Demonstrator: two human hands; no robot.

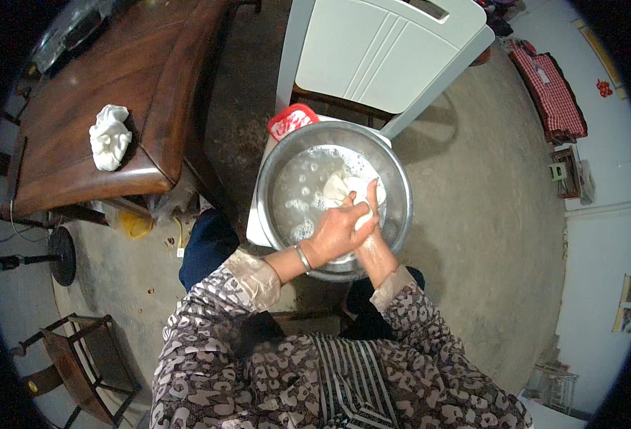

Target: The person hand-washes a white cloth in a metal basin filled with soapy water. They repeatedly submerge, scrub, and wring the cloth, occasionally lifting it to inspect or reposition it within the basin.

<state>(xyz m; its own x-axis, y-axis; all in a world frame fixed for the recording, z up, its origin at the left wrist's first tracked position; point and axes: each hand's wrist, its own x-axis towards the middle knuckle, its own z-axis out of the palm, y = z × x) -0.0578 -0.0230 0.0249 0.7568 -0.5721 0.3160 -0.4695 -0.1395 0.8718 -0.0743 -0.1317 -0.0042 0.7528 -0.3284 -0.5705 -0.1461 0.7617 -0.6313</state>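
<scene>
A round metal basin (pixel 268 199) of cloudy, sudsy water sits on the white seat of a chair before me. Over its near right part my hands are pressed together around a wet white cloth (pixel 338 187). My left hand (pixel 330 228), with a silver bangle at its wrist, wraps across the cloth and against the other palm. My right hand (pixel 370 225) grips from the right side, one finger pointing up. Part of the cloth spreads beyond the fingers, down at the water; the rest is hidden in my grasp.
A red plastic dish (pixel 293 121) with white residue stands behind the basin, near the white chair back (pixel 369 53). On the brown wooden table (pixel 160 69) at left lies a wrung white cloth (pixel 111 138). A wooden chair (pixel 79 364) stands lower left.
</scene>
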